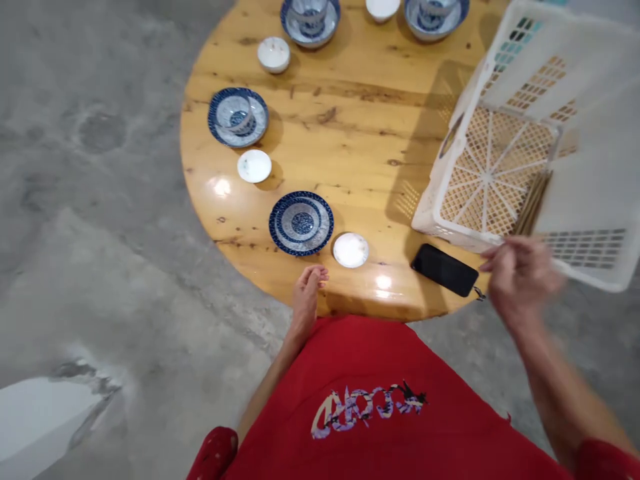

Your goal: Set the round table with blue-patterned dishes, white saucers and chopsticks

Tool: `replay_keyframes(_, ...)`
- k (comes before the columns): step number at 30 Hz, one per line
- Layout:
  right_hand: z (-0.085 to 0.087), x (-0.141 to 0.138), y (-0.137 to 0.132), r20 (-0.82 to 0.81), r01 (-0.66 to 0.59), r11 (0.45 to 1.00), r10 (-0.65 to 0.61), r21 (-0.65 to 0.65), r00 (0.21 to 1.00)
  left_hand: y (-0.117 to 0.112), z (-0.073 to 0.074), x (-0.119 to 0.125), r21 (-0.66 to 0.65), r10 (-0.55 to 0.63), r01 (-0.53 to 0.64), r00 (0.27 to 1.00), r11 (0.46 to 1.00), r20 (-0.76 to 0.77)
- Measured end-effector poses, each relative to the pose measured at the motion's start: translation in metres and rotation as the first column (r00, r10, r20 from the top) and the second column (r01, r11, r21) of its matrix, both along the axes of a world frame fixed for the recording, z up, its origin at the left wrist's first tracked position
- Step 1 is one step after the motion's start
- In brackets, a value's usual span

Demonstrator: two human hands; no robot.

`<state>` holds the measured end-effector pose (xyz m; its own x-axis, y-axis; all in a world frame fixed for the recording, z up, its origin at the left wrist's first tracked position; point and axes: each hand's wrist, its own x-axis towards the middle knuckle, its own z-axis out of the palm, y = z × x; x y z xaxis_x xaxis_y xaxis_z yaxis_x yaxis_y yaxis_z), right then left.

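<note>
My left hand [307,290] rests by the table's near edge, fingers loosely bent with nothing visible in them. Just beyond it sit a blue-and-white plate with a matching bowl [303,223] on it and a small white dish [351,250]. My right hand [520,277], blurred by motion, is at the front rim of a white plastic basket [435,200]; its grip cannot be made out. Inside the basket, along the right side, lies a bundle of chopsticks [533,203]. A black phone [445,269] lies on the table left of my right hand.
Around the round wooden table [350,147] stand more bowls on plates [239,117], [310,23], [435,19] and small white dishes [255,166], [274,55], [383,8]. The basket's lid-like wall [595,147] rises at right. Concrete floor [100,233] surrounds the table.
</note>
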<state>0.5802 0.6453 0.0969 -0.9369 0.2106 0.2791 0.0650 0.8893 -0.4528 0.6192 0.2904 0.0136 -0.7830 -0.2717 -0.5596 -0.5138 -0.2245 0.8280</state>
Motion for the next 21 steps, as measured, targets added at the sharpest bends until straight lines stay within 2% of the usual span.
replay_keyframes(2,-0.026,0.032,-0.038,0.124,-0.132,0.978,0.153,-0.161,0.980,-0.005,0.001,0.000,-0.018,-0.013,0.013,1.000,1.000,0.002)
replay_keyframes(4,-0.052,0.065,-0.074,0.234,-0.160,0.954,0.221,-0.253,0.947,-0.012,0.001,0.001,-0.033,-0.034,0.035,0.999,0.999,0.011)
replay_keyframes(7,-0.084,0.102,-0.116,0.371,-0.109,0.913,0.266,-0.393,0.890,-0.026,-0.002,0.002,-0.023,-0.036,0.037,0.999,0.999,0.037)
replay_keyframes(9,-0.096,0.114,-0.135,0.397,-0.040,0.884,0.250,-0.467,0.883,-0.035,-0.006,0.001,-0.004,-0.035,0.035,0.998,0.999,0.047)
replay_keyframes(12,-0.097,0.116,-0.150,0.416,0.054,0.857,0.193,-0.512,0.889,-0.048,-0.008,0.000,0.004,-0.057,0.057,0.998,0.998,0.024)
replay_keyframes(17,-0.088,0.100,-0.143,0.496,0.180,0.886,0.063,-0.428,0.866,-0.073,-0.004,-0.003,0.043,-0.131,0.133,0.990,0.990,-0.043)
replay_keyframes(21,-0.087,0.098,-0.149,0.501,0.202,0.893,0.030,-0.403,0.865,-0.103,-0.007,-0.002,0.037,-0.129,0.132,0.988,0.991,-0.080)
